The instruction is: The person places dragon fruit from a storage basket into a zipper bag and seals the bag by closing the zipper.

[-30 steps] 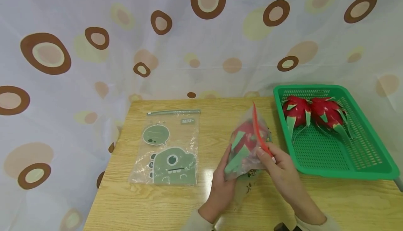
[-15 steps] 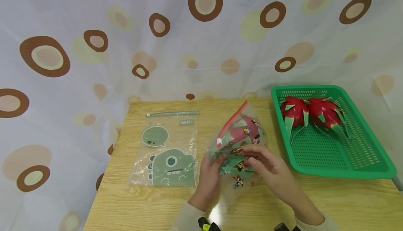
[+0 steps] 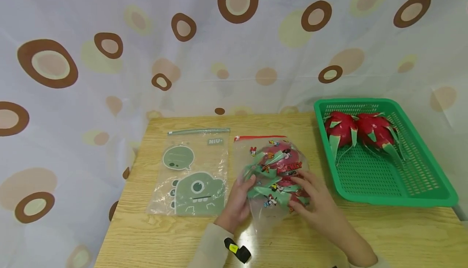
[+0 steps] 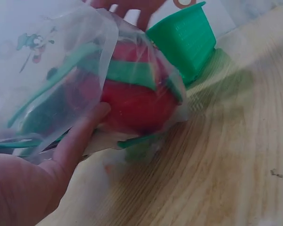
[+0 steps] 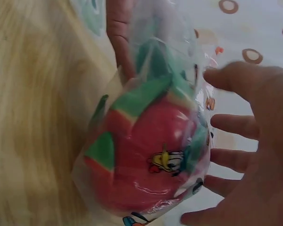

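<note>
A clear zip bag (image 3: 272, 186) with cartoon prints and a red slider strip (image 3: 256, 137) is held just over the wooden table. Inside it lies a red dragon fruit (image 5: 146, 150) with green scales. My left hand (image 3: 237, 203) grips the bag from the left, its thumb (image 4: 78, 141) over the plastic against the fruit; its other fingers are hidden beneath. On the bag's right side, my right hand (image 3: 319, 205) has its fingers spread and touches the plastic lightly. The red strip points away from me, at the far end of the bag.
To the left, a second clear zip bag (image 3: 199, 197) with a green monster print lies flat on the table (image 3: 153, 239). A green plastic basket (image 3: 398, 200) stands at the right, holding two dragon fruits (image 3: 376, 132). A patterned curtain (image 3: 204, 61) hangs behind.
The bag has been turned so its red strip, once on the right, now lies at the far left. My right hand has gone from pinching near the strip to spread fingers beside the bag.
</note>
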Motion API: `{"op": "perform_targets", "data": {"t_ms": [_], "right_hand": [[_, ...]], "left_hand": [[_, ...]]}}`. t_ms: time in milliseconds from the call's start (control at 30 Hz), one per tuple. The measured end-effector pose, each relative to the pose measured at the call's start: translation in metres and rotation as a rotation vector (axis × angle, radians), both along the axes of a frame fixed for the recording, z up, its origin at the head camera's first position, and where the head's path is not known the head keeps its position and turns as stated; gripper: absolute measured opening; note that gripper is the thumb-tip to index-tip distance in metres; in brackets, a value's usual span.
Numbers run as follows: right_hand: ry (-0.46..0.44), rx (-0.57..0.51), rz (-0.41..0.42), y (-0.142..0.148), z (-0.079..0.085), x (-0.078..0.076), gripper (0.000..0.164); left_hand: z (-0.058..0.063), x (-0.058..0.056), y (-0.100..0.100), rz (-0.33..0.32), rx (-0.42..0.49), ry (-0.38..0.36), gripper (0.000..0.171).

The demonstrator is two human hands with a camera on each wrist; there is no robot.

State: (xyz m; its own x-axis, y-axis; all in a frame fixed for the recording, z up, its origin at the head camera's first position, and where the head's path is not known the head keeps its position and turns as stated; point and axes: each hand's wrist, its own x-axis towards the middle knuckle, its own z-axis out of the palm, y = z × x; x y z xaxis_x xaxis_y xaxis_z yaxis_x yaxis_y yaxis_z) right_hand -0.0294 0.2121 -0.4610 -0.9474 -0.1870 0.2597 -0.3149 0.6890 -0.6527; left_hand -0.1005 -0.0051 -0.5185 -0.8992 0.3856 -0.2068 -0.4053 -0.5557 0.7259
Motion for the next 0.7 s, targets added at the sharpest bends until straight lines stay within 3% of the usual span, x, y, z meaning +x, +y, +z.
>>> {"op": "perform_targets", "data": {"t_ms": [233, 333, 467, 533, 633, 700], "right_hand": [[0.003, 0.099, 0.052, -0.002, -0.020, 0.003, 0.078], [0.065, 0.168, 0.037, -0.006, -0.029, 0.001, 0.084], [0.183, 0.251, -0.035, -0.015, -0.042, -0.004, 0.082], [0.231, 0.291, -0.069, -0.021, -0.047, -0.007, 0.075], [0.265, 0.328, -0.104, -0.028, -0.050, -0.010, 0.066], [0.262, 0.342, -0.127, -0.031, -0.050, -0.013, 0.063]], "left_hand": [[-0.010, -0.026, 0.001, -0.100, -0.023, -0.088, 0.049], [-0.009, -0.035, 0.002, -0.105, -0.108, -0.055, 0.047], [-0.002, -0.044, 0.005, -0.045, -0.386, 0.048, 0.051], [0.003, -0.045, 0.005, -0.008, -0.585, 0.092, 0.061], [0.012, -0.042, 0.001, 0.008, -0.823, 0.170, 0.080], [0.018, -0.035, -0.001, -0.012, -0.956, 0.279, 0.086]]}}
